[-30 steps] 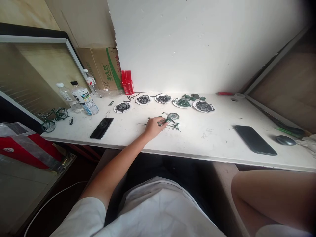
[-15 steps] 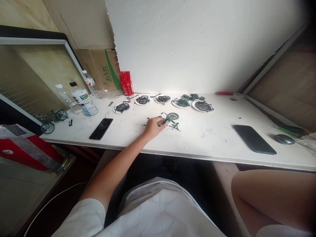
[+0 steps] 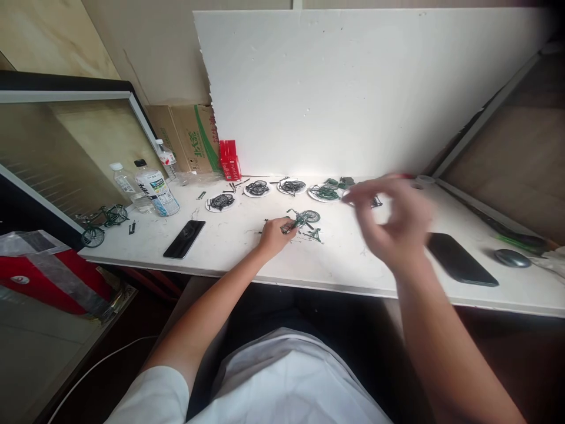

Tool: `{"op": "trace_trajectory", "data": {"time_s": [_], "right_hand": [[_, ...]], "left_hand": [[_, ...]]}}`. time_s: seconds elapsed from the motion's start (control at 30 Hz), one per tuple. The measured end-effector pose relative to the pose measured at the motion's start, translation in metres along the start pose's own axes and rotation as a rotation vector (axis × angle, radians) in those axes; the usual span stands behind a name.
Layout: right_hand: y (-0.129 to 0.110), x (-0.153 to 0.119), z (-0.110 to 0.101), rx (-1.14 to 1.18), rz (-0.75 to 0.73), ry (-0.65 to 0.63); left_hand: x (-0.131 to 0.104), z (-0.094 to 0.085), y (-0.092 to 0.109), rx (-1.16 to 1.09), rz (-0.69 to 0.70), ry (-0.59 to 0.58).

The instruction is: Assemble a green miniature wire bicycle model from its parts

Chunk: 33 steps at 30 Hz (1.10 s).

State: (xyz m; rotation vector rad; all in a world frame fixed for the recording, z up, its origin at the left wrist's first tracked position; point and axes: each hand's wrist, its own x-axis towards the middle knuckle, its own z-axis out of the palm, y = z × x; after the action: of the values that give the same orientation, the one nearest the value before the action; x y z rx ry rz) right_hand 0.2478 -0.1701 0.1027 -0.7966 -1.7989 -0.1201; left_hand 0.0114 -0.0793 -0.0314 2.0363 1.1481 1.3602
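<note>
On the white desk [image 3: 326, 271], my left hand [image 3: 276, 235] is closed around part of a small dark green model bicycle [image 3: 301, 220], its spoked wheel [image 3: 310, 216] pointing right. Its gripped part is hidden by my fingers. Just to the right of that hand lies a loose green frame-like piece [image 3: 313, 235]. My right hand [image 3: 392, 218] is raised over the desk's right half, smeared by motion. Its thumb and forefinger curve toward each other, and I cannot make out anything between them. Behind it, a plate of dark parts [image 3: 376, 203] is mostly covered.
Plates of black parts [image 3: 220, 202] and a plate of green parts [image 3: 324, 193] line the back. A finished model bicycle [image 3: 103, 222], bottles [image 3: 156, 188] and a phone [image 3: 184, 239] are left. A black slab [image 3: 461, 259] and a mouse [image 3: 512, 258] are right.
My right hand has come into view over the desk; earlier only a bent arm showed at the lower right. The view has tilted up slightly. My left hand keeps its hold on the model bicycle.
</note>
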Motion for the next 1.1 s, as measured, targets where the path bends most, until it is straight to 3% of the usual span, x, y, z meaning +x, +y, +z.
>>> {"op": "trace_trajectory", "data": {"time_s": [0.17,0.3,0.4,0.6,0.77,1.1], "right_hand": [[0.045,-0.012,0.057,-0.115,0.2,-0.468],[0.062,-0.03,0.086,-0.213,0.222,-0.585],[0.065,-0.04,0.097,-0.124,0.234,-0.552],[0.076,-0.059,0.118,0.024,0.321,-0.353],[0.081,-0.066,0.121,0.019,0.387,-0.221],[0.08,-0.064,0.119,-0.04,0.43,-0.309]], "left_hand": [[0.002,0.0,-0.003,-0.009,-0.051,0.052],[0.004,0.002,-0.008,-0.062,-0.104,0.097],[0.005,0.002,-0.008,-0.122,-0.124,0.095],[0.004,0.003,-0.008,-0.156,-0.114,0.08],[0.005,0.005,-0.012,-0.188,-0.126,0.083],[0.005,0.006,-0.013,-0.222,-0.123,0.045]]}}
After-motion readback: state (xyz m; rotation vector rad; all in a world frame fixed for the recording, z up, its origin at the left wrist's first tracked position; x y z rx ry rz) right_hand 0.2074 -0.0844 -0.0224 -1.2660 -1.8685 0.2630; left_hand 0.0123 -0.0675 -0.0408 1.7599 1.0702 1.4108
